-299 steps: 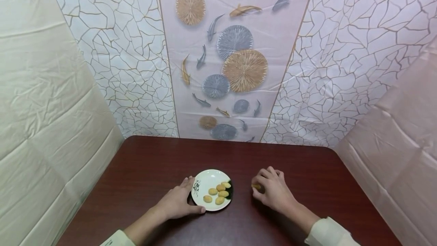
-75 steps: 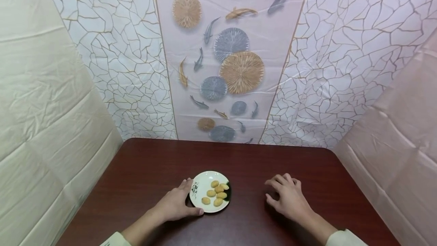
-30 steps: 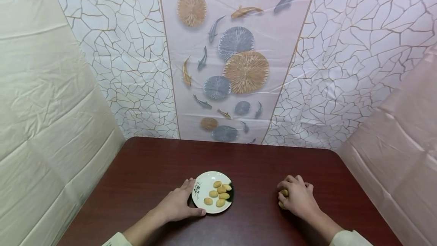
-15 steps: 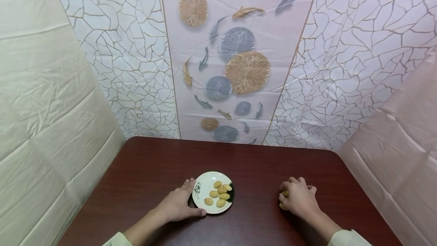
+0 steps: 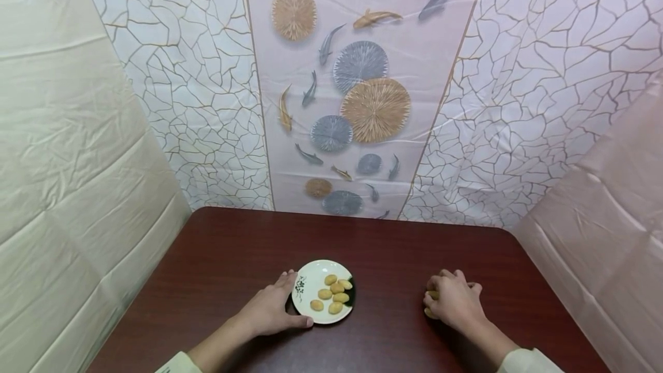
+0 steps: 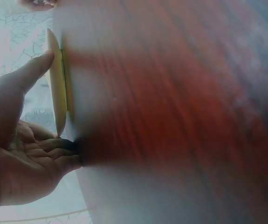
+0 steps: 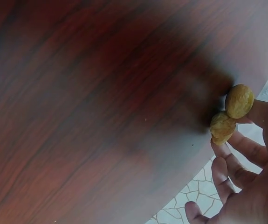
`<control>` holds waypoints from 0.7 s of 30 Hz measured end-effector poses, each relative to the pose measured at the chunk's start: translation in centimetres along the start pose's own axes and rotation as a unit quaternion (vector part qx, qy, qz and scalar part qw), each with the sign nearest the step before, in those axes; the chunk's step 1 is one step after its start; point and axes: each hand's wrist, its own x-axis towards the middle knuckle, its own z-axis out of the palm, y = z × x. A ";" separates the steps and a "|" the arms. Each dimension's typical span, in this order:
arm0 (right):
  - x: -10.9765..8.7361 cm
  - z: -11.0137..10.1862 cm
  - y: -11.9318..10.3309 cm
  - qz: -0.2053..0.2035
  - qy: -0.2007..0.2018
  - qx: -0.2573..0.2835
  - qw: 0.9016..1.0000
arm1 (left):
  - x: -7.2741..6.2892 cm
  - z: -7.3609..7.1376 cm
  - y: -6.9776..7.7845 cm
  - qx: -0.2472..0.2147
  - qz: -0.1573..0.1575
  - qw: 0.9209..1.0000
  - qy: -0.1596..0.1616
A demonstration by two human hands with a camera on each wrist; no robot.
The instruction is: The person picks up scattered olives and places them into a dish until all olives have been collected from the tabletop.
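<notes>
Small yellow-brown oval pieces [image 5: 335, 308], like dates or small potatoes, lie on a white plate [image 5: 317, 272] with a dark floral print and a dark green patch at its right rim. My left hand [image 5: 269, 308] holds the plate's left side, thumb on the near rim and fingers behind it; the left wrist view shows the plate [image 6: 57, 84] edge-on. Over on the right, my right hand [image 5: 456, 301] grips two similar ovals at the tabletop. In the right wrist view, the upper oval [image 7: 239, 101] touches the thumb and the lower oval [image 7: 222, 126] meets the fingers.
Everything stands on a dark red-brown table [image 5: 248, 235] with rounded far corners. A patterned cloth backdrop [image 5: 207, 131] hangs behind it. Plain beige cloth panels [image 5: 62, 189] close in both sides.
Since ten seconds ago, one more oval has come onto the plate. The right hand, without an oval 2.5 seconds ago, has moved right and taken hold of two. The left hand stays put.
</notes>
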 end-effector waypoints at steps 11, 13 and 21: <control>0.1 0.3 -0.6 -0.044 0.058 0.005 0.997 | 0.3 0.2 -0.3 -0.005 0.003 1.000 0.000; 0.2 0.3 -0.8 -0.058 0.074 0.006 0.996 | 0.3 0.2 -0.4 -0.006 0.002 1.000 0.001; 0.5 0.6 -2.2 -0.138 0.161 0.025 0.977 | 0.3 0.2 -0.4 -0.001 0.001 1.000 -0.002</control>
